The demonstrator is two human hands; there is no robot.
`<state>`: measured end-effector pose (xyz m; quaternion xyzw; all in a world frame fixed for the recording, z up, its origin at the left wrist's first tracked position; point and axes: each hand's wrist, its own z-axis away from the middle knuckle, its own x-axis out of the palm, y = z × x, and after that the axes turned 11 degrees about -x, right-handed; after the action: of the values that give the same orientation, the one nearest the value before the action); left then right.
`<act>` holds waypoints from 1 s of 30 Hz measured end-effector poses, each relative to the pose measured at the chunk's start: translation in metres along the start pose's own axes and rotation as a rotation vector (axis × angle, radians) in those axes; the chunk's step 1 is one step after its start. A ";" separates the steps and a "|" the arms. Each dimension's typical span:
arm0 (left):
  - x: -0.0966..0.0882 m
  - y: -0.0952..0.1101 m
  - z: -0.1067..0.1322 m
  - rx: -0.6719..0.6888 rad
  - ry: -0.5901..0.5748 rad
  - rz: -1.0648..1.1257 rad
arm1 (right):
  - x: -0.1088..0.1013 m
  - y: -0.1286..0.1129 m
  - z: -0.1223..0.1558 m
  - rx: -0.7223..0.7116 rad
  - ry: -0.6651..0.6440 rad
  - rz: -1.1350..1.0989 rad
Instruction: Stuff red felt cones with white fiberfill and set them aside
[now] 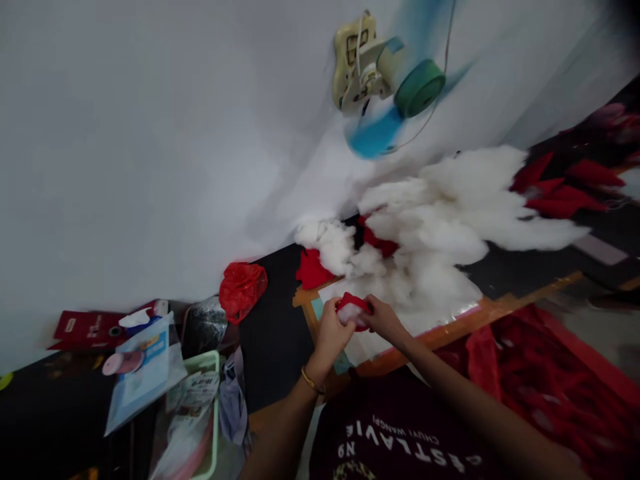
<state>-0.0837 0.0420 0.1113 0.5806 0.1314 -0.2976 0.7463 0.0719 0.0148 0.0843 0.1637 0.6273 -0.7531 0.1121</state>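
Between my two hands is a small red fabric pouch [353, 320] with white stuffing showing in its opening. My left hand [332, 331] grips its left edge, and a yellow bracelet circles that wrist. On the opposite edge, the fingers of my right hand [385, 317] are closed on the fabric. Just beyond my hands, a large heap of white fluffy stuffing [430, 227] spreads over the table, with a smaller tuft [327, 243] at its left. A red cloth piece [313, 270] lies beside that tuft.
A wall fan [419, 89] with blurred blue blades hangs above. Red cloth pieces [563, 190] lie far right; a red-lined container [555, 373] full of red items stands nearer. At left are a crumpled red plastic bag [243, 290], a green-rimmed basket [216, 413] and a red box [87, 329].
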 end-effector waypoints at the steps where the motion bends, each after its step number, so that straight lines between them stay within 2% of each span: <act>1: -0.001 0.000 0.000 0.029 0.001 -0.012 | 0.000 -0.002 0.000 -0.034 -0.012 0.008; 3: -0.003 -0.001 0.000 0.059 0.038 -0.043 | -0.001 -0.006 -0.001 -0.089 -0.050 -0.022; 5: -0.003 -0.003 0.000 0.079 0.083 -0.063 | 0.000 -0.008 -0.002 -0.071 -0.096 -0.154; 8: 0.000 -0.005 -0.001 0.162 0.088 -0.056 | 0.004 -0.007 -0.003 -0.030 -0.044 -0.303; 11: 0.003 -0.005 -0.001 0.256 0.077 -0.050 | 0.008 -0.006 -0.005 -0.084 0.057 -0.204; 14: 0.001 -0.005 0.000 0.264 0.136 -0.031 | 0.011 -0.010 -0.005 -0.124 0.098 -0.068; 17: -0.011 -0.006 0.004 0.200 0.139 0.083 | 0.009 -0.014 -0.005 -0.156 0.148 -0.031; 19: -0.021 -0.009 0.007 0.140 0.034 0.270 | 0.006 -0.014 -0.003 -0.197 0.151 -0.043; 22: -0.031 -0.011 0.006 -0.084 -0.136 0.633 | 0.006 -0.011 0.000 -0.299 0.122 -0.025; 25: -0.025 -0.007 -0.001 -0.326 -0.215 0.832 | 0.012 -0.008 0.003 -0.359 0.041 0.008; 27: -0.015 -0.001 -0.007 -0.384 -0.220 0.878 | 0.015 -0.007 0.004 -0.382 -0.023 0.046; 30: -0.001 0.007 -0.011 -0.409 -0.087 0.972 | 0.014 -0.007 0.007 -0.438 -0.027 0.077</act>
<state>-0.0788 0.0541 0.1138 0.4042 -0.1286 0.0905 0.9010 0.0555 0.0096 0.0868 0.1491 0.7676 -0.5961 0.1821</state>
